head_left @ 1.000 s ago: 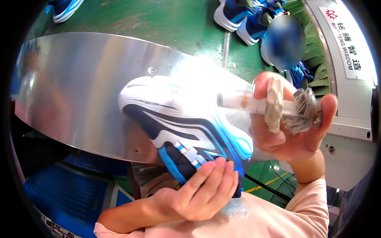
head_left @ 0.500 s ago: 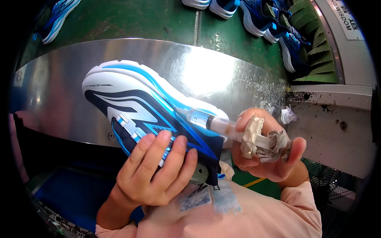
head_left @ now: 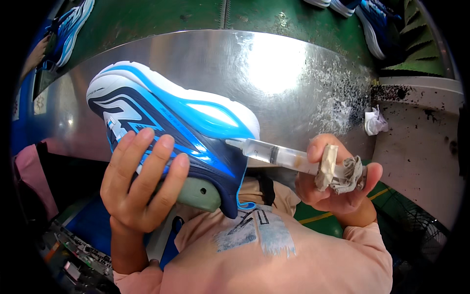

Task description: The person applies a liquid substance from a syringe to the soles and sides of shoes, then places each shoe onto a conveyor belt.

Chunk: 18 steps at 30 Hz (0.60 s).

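I'm seeing the left hand [head_left: 139, 196] lying back-up across the lace side of the shoe [head_left: 183, 125], 4 fingers [head_left: 160, 156] slightly parted and pointing toward the sole; its thumb is hiding, so I can't tell how tightly it is gripping. The shoe is lying tilted on its side over the near part of the table [head_left: 220, 54], sole facing away from the wearer. Beyond the heel, the right hand [head_left: 338, 200] is showing its palm, fingers bending around a syringe [head_left: 284, 158], thumb resting at the plunger end. The tip is meeting the shoe's side just below the sole. Small lettering is running along the shoe's blue side stripe; graduation marks are showing on the syringe. Near the heel, the shirt [head_left: 274, 267] is bearing dark characters on a patchy print.
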{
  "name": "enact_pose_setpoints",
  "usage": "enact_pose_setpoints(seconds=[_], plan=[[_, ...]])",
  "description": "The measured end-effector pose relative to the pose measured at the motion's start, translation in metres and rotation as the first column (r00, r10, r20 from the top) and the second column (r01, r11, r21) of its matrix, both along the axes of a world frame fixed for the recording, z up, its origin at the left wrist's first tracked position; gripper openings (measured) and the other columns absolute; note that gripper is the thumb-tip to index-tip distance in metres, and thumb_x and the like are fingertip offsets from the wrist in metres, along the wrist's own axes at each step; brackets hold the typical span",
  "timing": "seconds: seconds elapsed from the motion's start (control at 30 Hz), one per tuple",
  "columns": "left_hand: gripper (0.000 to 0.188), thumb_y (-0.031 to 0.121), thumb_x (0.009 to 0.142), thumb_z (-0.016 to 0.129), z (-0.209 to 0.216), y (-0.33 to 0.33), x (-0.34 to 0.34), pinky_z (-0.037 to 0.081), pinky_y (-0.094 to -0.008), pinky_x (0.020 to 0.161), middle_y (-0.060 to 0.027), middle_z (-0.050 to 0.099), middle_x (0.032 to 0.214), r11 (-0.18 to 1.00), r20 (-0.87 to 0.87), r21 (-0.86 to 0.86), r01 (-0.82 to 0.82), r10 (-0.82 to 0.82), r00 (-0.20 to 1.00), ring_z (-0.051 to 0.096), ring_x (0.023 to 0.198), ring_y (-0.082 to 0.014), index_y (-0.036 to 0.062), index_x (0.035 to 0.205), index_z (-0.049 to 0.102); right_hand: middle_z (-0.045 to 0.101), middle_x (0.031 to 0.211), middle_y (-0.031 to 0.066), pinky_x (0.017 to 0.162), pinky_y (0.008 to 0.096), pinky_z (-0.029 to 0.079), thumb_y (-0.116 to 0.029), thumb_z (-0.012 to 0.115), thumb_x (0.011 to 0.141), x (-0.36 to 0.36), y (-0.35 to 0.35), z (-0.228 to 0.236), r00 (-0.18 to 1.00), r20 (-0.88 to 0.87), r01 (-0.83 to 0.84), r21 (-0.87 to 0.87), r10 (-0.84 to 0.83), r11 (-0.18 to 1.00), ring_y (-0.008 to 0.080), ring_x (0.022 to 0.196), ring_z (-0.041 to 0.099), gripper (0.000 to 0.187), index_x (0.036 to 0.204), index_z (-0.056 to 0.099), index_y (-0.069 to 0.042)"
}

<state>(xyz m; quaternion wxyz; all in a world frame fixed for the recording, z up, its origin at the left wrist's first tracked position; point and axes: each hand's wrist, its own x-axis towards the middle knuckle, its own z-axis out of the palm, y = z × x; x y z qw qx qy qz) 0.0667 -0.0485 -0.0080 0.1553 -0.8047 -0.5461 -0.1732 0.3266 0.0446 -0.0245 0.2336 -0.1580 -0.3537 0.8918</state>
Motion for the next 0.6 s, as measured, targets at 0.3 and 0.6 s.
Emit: enact_pose_setpoints(seconds=[0.3,0.6], plan=[[0.027,0.01,0.067,0.064,0.023,0.017,-0.019,0.049,-0.0407,0.081,-0.0149,0.062,0.095,0.994,-0.095,-0.107,0.024,-0.034,0.995,0.059,0.092,-0.0326,0.0034,0.093,0.062,0.045,0.082,0.0038,0.056,0.0183,0.031,-0.075,0.044,0.069,-0.014,-0.008,-0.026,0.996,-0.08,0.014,-0.137,-0.025,0.99,0.0055,0.064,0.037,0.095,0.12,0.033,0.004],[0.059,0.007,0.047,0.071,0.046,0.068,-0.058,0.048,-0.0375,0.074,-0.0153,0.058,0.1,0.931,-0.046,-0.312,0.191,-0.216,0.975,0.058,0.086,-0.0332,0.0052,0.104,0.059,0.04,0.066,0.0005,0.049,0.0178,0.026,-0.077,0.039,0.07,-0.063,-0.018,-0.027,0.958,-0.058,0.265,-0.19,-0.281,0.945,0.0048,0.054,0.033,0.09,0.118,0.033,-0.001]])
